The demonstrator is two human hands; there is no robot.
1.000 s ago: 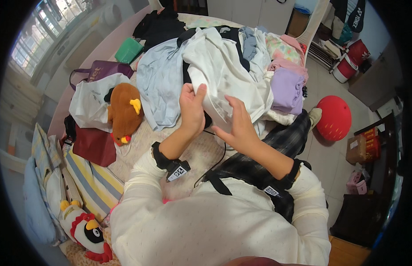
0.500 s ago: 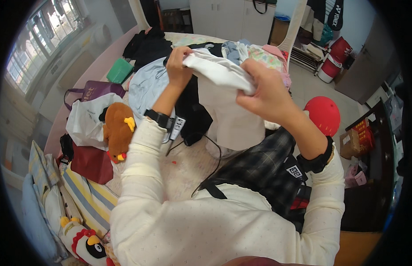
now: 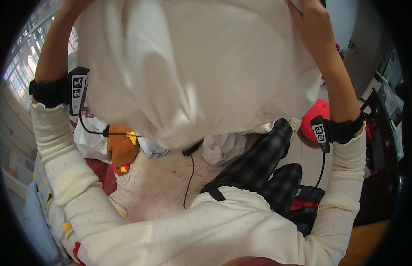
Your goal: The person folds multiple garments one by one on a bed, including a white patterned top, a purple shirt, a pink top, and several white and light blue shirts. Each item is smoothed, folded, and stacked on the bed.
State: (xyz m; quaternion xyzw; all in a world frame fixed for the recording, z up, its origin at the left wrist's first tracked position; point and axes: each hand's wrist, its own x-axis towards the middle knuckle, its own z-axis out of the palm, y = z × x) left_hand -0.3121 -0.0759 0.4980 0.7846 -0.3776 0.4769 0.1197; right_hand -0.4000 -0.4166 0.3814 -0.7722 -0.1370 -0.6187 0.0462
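A large off-white cloth (image 3: 215, 66) hangs spread out between my raised arms and fills the upper middle of the view. Its kind I cannot make out; its lower part is smeared by motion. My right hand (image 3: 313, 24) grips its upper right side, the fingertips cut off by the top edge. Only the wrist end of my left hand (image 3: 77, 4) shows at the top left; its fingers lie beyond the frame, beside the cloth's raised left side. Under the cloth, a crumpled pale grey cloth (image 3: 223, 148) lies on the bed by my leg.
A brown plush bird (image 3: 122, 148) and a white bag (image 3: 91, 142) lie on the bed (image 3: 157, 190) at left. A black cable (image 3: 190, 177) crosses the bed. To the right are a red round object (image 3: 313, 117), a black-and-red bag (image 3: 305, 204) and dark furniture (image 3: 381, 173).
Both hands have risen and moved far apart. The bunched off-white cloth has opened out wide and now hides the clothes at the far side of the bed.
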